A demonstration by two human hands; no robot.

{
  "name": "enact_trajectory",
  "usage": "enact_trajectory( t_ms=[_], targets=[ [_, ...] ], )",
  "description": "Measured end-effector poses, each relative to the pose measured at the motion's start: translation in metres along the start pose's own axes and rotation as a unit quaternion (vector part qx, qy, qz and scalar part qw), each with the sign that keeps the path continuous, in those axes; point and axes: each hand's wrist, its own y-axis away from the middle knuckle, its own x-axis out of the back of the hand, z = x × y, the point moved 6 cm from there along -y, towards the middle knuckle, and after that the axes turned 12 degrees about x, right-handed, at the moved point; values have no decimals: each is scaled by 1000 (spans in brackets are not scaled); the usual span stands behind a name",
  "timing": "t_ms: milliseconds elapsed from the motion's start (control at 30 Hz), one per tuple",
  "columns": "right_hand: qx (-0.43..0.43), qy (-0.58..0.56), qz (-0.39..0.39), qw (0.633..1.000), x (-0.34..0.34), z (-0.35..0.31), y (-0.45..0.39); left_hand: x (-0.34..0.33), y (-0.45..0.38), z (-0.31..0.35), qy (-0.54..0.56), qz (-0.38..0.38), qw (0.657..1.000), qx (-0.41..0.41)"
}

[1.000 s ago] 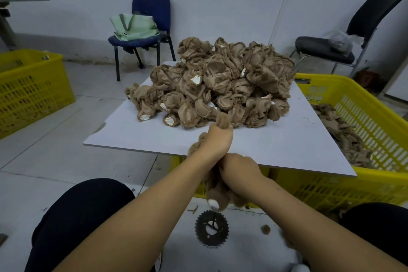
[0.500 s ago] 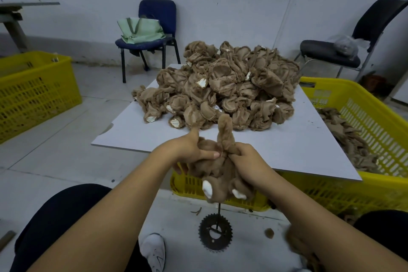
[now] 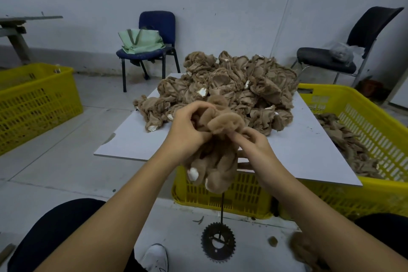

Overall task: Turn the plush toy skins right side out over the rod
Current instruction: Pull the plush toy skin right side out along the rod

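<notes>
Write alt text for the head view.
Both hands, left hand and right hand, grip a brown plush skin above a thin rod on a gear base. Behind, a skin pile covers a white board.

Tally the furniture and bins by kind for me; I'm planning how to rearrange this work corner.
Yellow crates: 2, one at left, one under the white board.
Chairs: 2, a blue chair and a black chair.
White board: 1.
Total: 5.
</notes>
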Motion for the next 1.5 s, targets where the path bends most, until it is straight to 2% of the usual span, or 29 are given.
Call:
enact_trajectory(
  t_ms=[67,100,167,233,300,367,433,500,567,633,667,733,800,900,1033,1100,1167,1233,1267,1367,1500],
  targets=[
    [81,34,25,996,-2,-18,-4,0,4,15,0,22,998,-61],
    [133,112,24,984,-5,-28,-8,-1,6,21,-1,29,996,-83],
    [234,247,74,937,-5,-48,-13,-2,8,26,9,34,994,-100],
    [238,219,117,939,0,-52,-13,-8,11,29,26,12,995,-94],
    [243,137,165,946,16,-43,-11,-17,13,26,17,-20,996,-81],
    [124,22,142,982,15,-22,-6,-22,13,19,2,-33,998,-52],
    [-12,-106,116,987,7,1,-1,-22,10,9,-11,-18,1000,-18],
    [-52,-175,116,976,3,8,0,-17,8,-2,-28,44,998,32],
    [-70,-212,120,967,4,11,0,-12,9,-17,-22,96,987,126],
    [-89,-228,118,962,5,17,-1,-20,10,-33,27,50,976,211],
    [-91,-233,118,961,5,19,-2,-25,11,-37,45,11,973,226],
    [-94,-239,127,958,6,20,-3,-30,11,-34,26,-27,978,206],
    [-99,-247,133,955,8,19,-5,-28,9,-28,-11,-26,986,162],
    [-78,-279,129,949,5,15,-6,-20,7,-15,-52,14,994,97],
    [-47,-342,98,933,-3,7,-9,-12,10,-9,-142,91,983,71],
    [-47,-352,106,929,0,7,-10,-16,12,-13,-139,66,983,102],
    [-52,-342,118,931,6,10,-11,-22,12,-14,-149,-9,982,118],
    [-60,-325,136,934,11,15,-11,-26,12,-11,-200,-79,973,86],
    [-66,-318,147,934,13,17,-10,-25,11,-10,-208,-90,972,69],
    [-84,-306,171,933,13,21,-9,-11,7,-7,-176,-36,982,53],
    [-88,-272,173,943,10,22,-7,-1,6,-1,-48,35,996,70]
  ],
)
